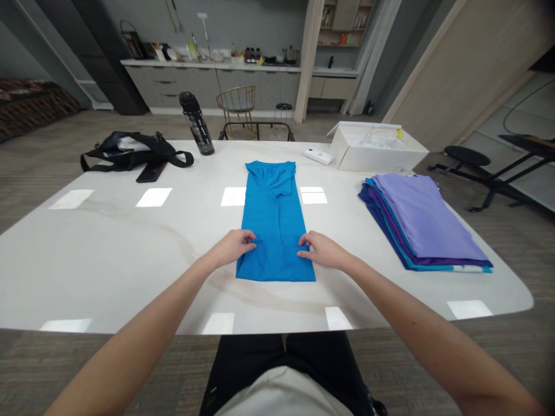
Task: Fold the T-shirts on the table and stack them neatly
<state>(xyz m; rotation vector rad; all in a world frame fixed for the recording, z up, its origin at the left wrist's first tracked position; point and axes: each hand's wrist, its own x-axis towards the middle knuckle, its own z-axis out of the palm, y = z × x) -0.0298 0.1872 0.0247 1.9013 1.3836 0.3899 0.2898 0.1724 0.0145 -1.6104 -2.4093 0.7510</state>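
Note:
A blue shirt (271, 216) lies folded into a long narrow strip on the white table, its neck end pointing away from me and its lower edge towards me. My left hand (234, 247) pinches the cloth at the strip's left edge, a little above the lower edge. On the opposite edge, my right hand (323, 249) has thumb and fingers curled onto the fabric at about the same height. The cloth puckers slightly by the left fingertips. To the right sits a stack of folded clothes (429, 222), lavender on top with purple, blue and navy layers below.
The glossy white table (130, 260) has rounded corners. Along its far side are a black bag (139, 150), a dark phone (151, 171), a black bottle (198, 127), a white handheld device (318, 156) and an open white box (377, 150). A chair (258, 124) stands behind the table.

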